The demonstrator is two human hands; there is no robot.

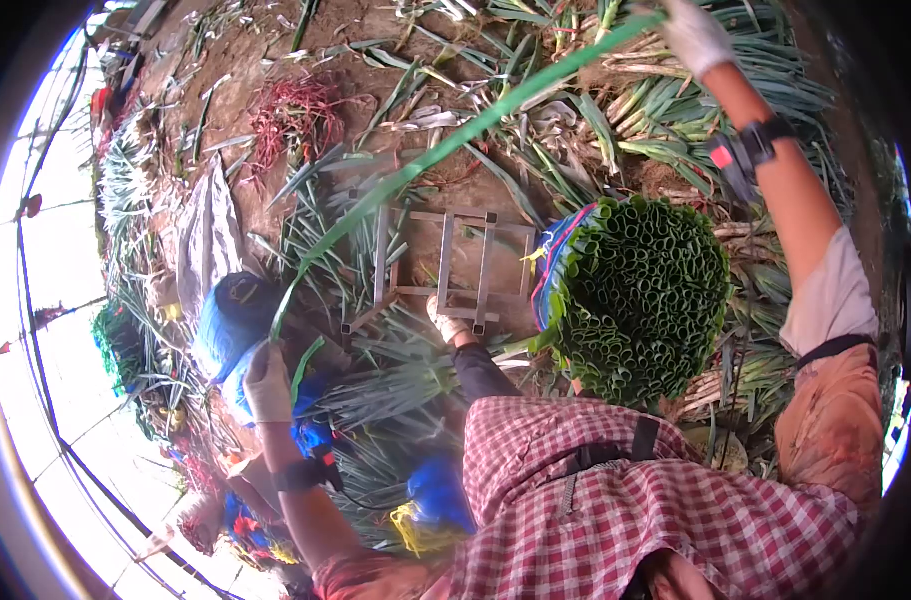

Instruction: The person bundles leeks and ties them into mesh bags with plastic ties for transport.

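Note:
A long green strap (pixel 406 172) runs taut on a slant between my two gloved hands. My left hand (pixel 269 385), in a white glove at the left, is closed round its lower end, and a short tail hangs beside it. High at the top right, my right hand (pixel 698 38), also white-gloved and a little blurred, grips the upper end. Below the strap, to the right, a big round bundle of green leafy stalks (pixel 644 300) shows its cut hollow ends, with a blue and pink band (pixel 556 262) around its far side.
A metal frame stool (pixel 446 262) stands left of the bundle. Loose leek-like plants (pixel 636 110) cover much of the soil. Red string (pixel 294 118) lies in a heap at the upper left. A person in a blue head covering (pixel 238 318) is close by my left hand.

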